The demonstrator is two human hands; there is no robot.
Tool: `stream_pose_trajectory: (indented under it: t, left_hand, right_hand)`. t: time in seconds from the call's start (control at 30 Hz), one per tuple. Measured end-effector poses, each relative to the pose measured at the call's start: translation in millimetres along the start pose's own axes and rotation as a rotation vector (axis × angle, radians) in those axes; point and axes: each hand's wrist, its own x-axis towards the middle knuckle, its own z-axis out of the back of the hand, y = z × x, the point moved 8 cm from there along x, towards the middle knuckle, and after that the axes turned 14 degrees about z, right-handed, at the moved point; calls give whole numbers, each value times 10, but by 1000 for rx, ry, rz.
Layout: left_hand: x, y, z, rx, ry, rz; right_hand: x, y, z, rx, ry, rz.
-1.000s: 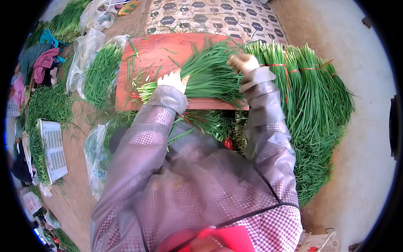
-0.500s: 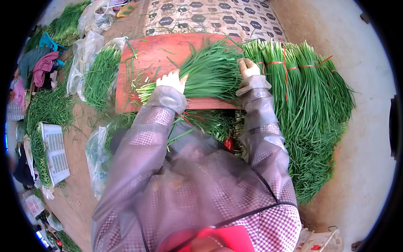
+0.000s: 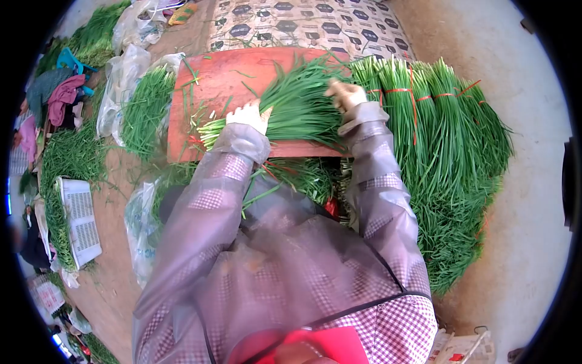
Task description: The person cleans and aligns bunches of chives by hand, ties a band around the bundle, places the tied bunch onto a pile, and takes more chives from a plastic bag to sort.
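Note:
A loose bunch of garlic chives lies across a red board, pale stem ends to the left and green leaf tips to the right. My left hand is closed around the bunch near its stems, pressing it on the board. Over the leaf tips, my right hand has its fingers curled together; what they may hold is too small to make out. Cut leaf scraps are scattered on the board's left part. Right beside the board stand tied bundles of chives with red bands.
Left of the board, more chives lie on plastic bags. A white plastic basket rests on the floor further left, near heaped greens. Patterned sheeting lies beyond the board. Loose leaves and red ties are below its near edge.
My right hand has shifted left over the leaf tips, its fingers more curled. The left hand stays in place on the stems.

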Motion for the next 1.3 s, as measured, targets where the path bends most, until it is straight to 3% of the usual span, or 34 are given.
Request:
stream_pose_trajectory:
  t: [0.13,0.2,0.27,0.33,0.4,0.53,0.77,1.0,1.07,1.13,1.2,1.27,1.3]
  left_hand:
    - [-15,3,26,-4,10,11]
    - [-18,2,22,-4,13,1]
    - [-7,21,16,-8,18,1]
    - [-8,21,5,-16,18,2]
    - [4,23,-1,-37,31,13]
    - [2,20,6,-46,59,29]
    - [-20,20,35,-46,21,12]
    - [-32,33,40,-41,119,-34]
    - [-33,20,27,-50,128,-54]
    - [-54,23,12,-41,143,-48]
    - [-75,27,1,-36,112,-60]
    - [-69,28,-7,-33,75,-67]
    - [-77,17,-2,-16,74,-78]
  right_hand:
    - [-63,168,-756,-492,391,220]
    - [130,-71,-766,-420,303,350]
    - [404,-386,-282,-83,-166,134]
    - [309,-116,-12,313,-374,273]
    - [178,62,139,388,-325,150]
    - [-143,198,172,257,-253,91]
    - [-607,72,214,337,-316,202]
    - [-849,84,350,339,-397,323]
    - [-852,4,144,206,-105,181]
    - [-726,-89,53,-271,-43,272]
    - [-861,245,-309,-1139,379,918]
    - [-679,-10,-407,-1185,420,810]
    - [-533,-106,-362,-1076,368,458]
